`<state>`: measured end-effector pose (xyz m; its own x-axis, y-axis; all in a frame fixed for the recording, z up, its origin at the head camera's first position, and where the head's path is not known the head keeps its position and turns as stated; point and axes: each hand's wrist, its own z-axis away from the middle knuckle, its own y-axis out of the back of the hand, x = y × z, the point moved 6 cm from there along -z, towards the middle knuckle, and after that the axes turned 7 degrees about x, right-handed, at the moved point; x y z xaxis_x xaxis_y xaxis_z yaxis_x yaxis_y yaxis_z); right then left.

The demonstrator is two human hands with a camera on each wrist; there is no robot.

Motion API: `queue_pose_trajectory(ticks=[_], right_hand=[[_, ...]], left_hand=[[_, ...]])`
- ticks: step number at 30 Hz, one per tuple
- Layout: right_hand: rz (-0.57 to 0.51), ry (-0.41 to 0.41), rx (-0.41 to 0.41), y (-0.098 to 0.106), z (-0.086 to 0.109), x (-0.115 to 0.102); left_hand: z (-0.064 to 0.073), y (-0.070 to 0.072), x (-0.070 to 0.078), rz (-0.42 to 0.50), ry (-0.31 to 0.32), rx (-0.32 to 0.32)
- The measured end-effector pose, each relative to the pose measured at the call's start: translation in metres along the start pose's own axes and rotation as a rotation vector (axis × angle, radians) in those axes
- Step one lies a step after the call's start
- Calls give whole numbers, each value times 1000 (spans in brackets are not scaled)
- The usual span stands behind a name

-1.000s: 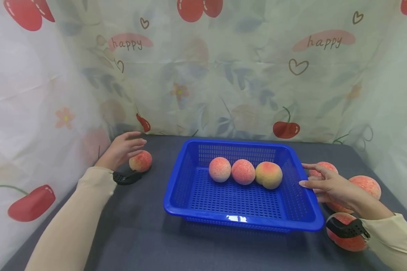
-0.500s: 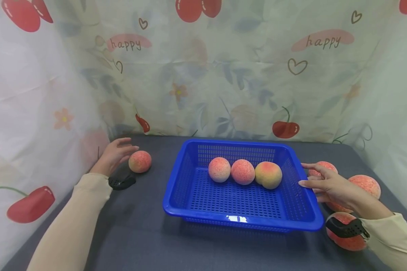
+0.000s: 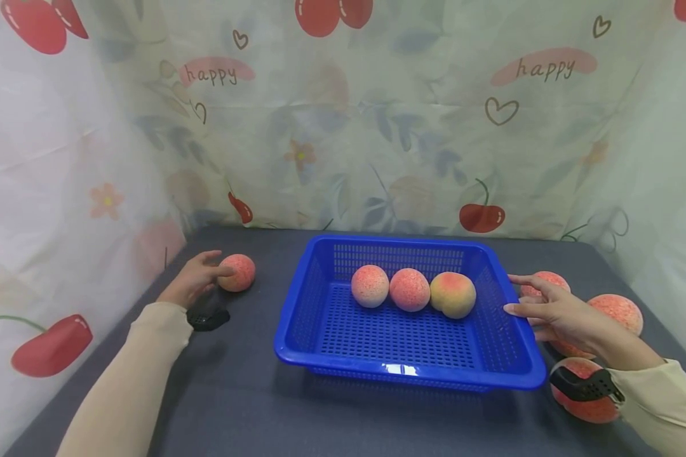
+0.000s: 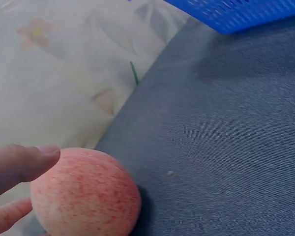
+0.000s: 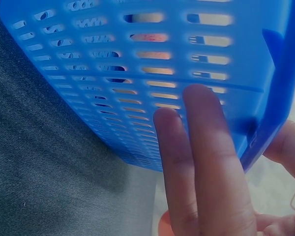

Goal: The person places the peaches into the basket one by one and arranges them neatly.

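Observation:
My left hand [image 3: 193, 279] is at the near-left side of a pink peach [image 3: 241, 274] on the dark tabletop. The thumb [image 4: 27, 164] overlaps that peach in the left wrist view, with the fingers spread behind it. My right hand [image 3: 563, 317] holds the right rim of a blue plastic basket [image 3: 400, 370]. Two of its fingers [image 5: 214, 147] lie along the slotted outer wall, while the thumb reaches over the rim. In the basket sit a pale pink peach [image 3: 370, 287], another pink peach [image 3: 410, 290] and a yellow-red peach [image 3: 453, 296] in a row.
Several more peaches lie right of the basket, around my right forearm: a far one [image 3: 549, 280], one by the right wall [image 3: 623, 312] and a near one [image 3: 589, 411] partly behind the wrist strap. Printed cloth walls [image 3: 343, 158] enclose the tabletop [image 3: 343, 422] at back and sides.
My left hand drew back left from over the lone peach, then moved in beside it, its thumb now overlapping the peach. The right hand and basket stayed put.

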<state>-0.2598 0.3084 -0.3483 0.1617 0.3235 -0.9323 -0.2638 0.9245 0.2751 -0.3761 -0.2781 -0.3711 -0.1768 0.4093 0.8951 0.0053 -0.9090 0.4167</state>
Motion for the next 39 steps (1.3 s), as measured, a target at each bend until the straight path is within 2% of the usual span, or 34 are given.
queue_pose_trajectory(ticks=[14, 25, 33, 39], right_hand=[[7, 1, 2, 0, 0, 1], [-1, 0, -2, 0, 1, -1], [-15, -15, 0, 0, 0, 1], [-18, -15, -4, 0, 1, 0]], left_hand=[[-8, -15, -9, 14, 66, 25], [-9, -14, -5, 11, 71, 75], [-10, -14, -5, 13, 83, 88], [-12, -12, -6, -6, 67, 105]])
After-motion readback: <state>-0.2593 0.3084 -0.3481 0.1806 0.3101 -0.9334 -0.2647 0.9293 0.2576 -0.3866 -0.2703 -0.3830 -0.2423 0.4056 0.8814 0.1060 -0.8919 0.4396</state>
